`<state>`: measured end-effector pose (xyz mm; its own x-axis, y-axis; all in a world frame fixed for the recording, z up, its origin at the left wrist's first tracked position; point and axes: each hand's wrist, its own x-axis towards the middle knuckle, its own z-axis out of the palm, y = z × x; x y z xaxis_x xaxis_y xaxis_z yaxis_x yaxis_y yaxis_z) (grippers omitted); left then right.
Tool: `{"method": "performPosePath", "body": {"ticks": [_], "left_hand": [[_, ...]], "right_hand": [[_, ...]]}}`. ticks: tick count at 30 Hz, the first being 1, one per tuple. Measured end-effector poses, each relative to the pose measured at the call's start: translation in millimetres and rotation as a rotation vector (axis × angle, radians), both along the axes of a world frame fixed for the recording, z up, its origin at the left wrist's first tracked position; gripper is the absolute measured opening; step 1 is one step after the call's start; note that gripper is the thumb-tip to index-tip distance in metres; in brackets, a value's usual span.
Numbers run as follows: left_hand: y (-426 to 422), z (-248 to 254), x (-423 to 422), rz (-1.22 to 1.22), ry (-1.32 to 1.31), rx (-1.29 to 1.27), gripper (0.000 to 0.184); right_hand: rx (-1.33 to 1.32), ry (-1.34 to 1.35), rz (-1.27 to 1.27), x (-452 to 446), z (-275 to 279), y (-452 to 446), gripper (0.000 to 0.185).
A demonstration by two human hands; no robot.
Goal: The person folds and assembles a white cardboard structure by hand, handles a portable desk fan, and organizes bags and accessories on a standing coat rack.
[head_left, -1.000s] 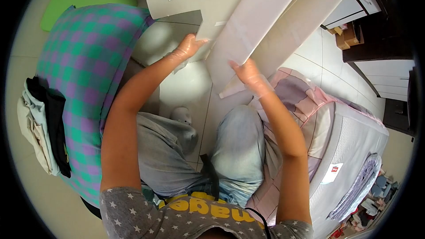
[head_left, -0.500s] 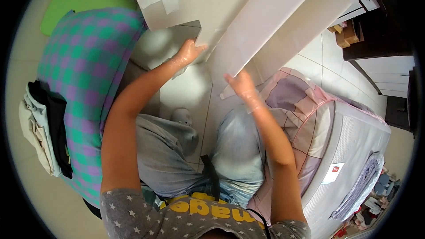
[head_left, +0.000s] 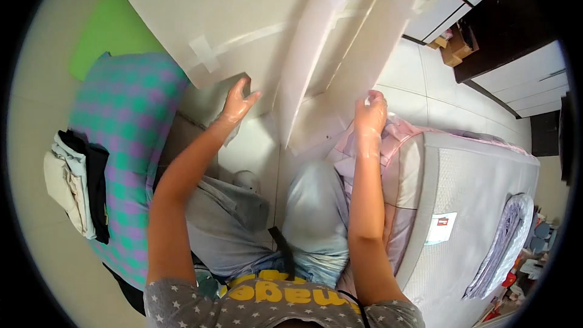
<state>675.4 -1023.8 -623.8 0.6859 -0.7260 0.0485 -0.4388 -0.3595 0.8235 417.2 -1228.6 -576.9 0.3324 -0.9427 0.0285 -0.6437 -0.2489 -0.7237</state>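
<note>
Head view: two white panels (head_left: 311, 51) slant lengthwise forward-right; left hand (head_left: 238, 103), grip parted; right hand (head_left: 370, 115), grip curled; both holds undeterminable.

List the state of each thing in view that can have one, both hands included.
Left hand: gloved in clear plastic, thumb and forefinger apart; contact with the board unclear
Right hand: gloved likewise, fingers curled; grip unclear
White board: taped, long panels jutting from it
Clothes: folded, piled against the checked bedding
Purple cloth: folded, on the grey mattress
White drawers: apparently shut
</note>
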Motion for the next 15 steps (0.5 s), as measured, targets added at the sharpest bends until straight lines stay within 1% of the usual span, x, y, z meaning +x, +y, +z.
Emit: {"method": "performPosePath", "body": {"ticks": [1, 2, 4, 5, 7, 8, 9, 10, 11, 12, 13, 14, 15], "left_hand": [[1.3, 2.2, -4.7, -0.007, -0.014, -0.012, 0.053], [2.4, 4.1, -9.6, 0.022, 0.040, -0.071, 0.053], [2.0, 4.5, -11.4, 0.045, 0.148, -0.198, 0.051], [0.4, 2.6, -10.9, 0.042, 0.132, -0.210, 0.051], [-2.0, 4.5, -13.7, 0.109, 0.229, -0.212, 0.050], [-6.8, 3.9, -22.0, 0.188, 0.167, -0.274, 0.033], [-11.2, 9.0, -21.7, 0.182, 0.159, -0.281, 0.033], [-14.6, 13.7, -21.3, 0.154, 0.124, -0.109, 0.019], [-16.9, 18.4, -20.1, 0.129, 0.086, 0.064, 0.014], [-21.7, 13.7, -23.2, 0.170, 0.169, -0.114, 0.029], [-25.1, 12.1, -23.5, 0.172, 0.159, -0.121, 0.029], [-30.0, 11.7, -20.9, 0.241, 0.036, -0.069, 0.019], [-33.7, 12.4, -17.6, 0.312, -0.084, -0.016, 0.014]], "right_hand": [[-0.151, -0.121, -0.097, 1.7, 8.3, -8.0, 0.043], [-0.237, -0.194, -0.122, 6.8, 2.0, -18.2, 0.049], [-0.252, -0.195, -0.096, 8.6, 19.3, -27.4, 0.053], [-0.248, -0.175, -0.061, 9.8, 26.8, -30.6, 0.056], [-0.281, -0.214, -0.091, 14.4, 10.8, -45.8, 0.057], [-0.134, -0.233, -0.042, 14.2, 6.6, -50.8, 0.050], [0.011, -0.253, 0.007, 13.8, 12.6, -52.6, 0.044], [0.006, -0.262, 0.006, 13.7, 16.9, -51.3, 0.044], [0.014, -0.103, 0.038, 15.5, 19.1, -45.0, 0.037], [0.022, 0.056, 0.071, 18.7, 24.0, -36.0, 0.032], [0.016, 0.045, 0.074, 21.1, 24.7, -27.0, 0.032], [-0.045, 0.009, 0.064, 24.6, 23.6, -18.8, 0.028], [-0.104, -0.025, 0.054, 28.6, 21.6, -12.1, 0.026]]}}
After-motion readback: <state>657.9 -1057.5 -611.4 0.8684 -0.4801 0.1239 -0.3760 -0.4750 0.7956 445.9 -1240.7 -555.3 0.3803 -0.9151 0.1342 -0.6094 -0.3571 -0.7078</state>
